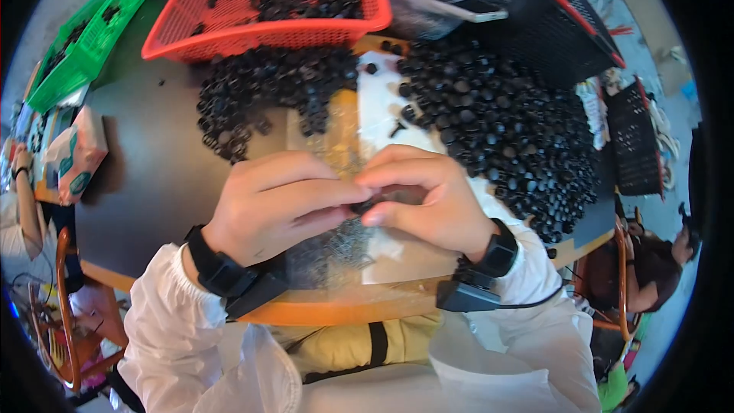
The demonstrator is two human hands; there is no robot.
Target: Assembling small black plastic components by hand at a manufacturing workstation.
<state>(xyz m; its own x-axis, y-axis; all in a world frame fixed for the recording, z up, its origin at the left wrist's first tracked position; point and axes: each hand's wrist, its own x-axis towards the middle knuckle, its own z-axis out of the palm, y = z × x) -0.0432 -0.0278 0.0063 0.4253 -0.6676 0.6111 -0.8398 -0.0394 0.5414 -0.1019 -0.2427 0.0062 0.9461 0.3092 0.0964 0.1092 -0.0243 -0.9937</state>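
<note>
Black part (pixel 362 207) mostly hidden by fingers (pixel 321 194); dark piles (pixel 497 126), red basket (pixel 267 31) beyond.

White sleeves (pixel 172 329) (black wrist straps (pixel 501 248))

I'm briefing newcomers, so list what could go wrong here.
The small dark part at the fingertips of the left hand and right hand could slip and get lost among the loose black pieces.

The cable by the right wrist might snag.

The basket (pixel 260 30) sits behind the left parts pile (pixel 279 80).
</note>
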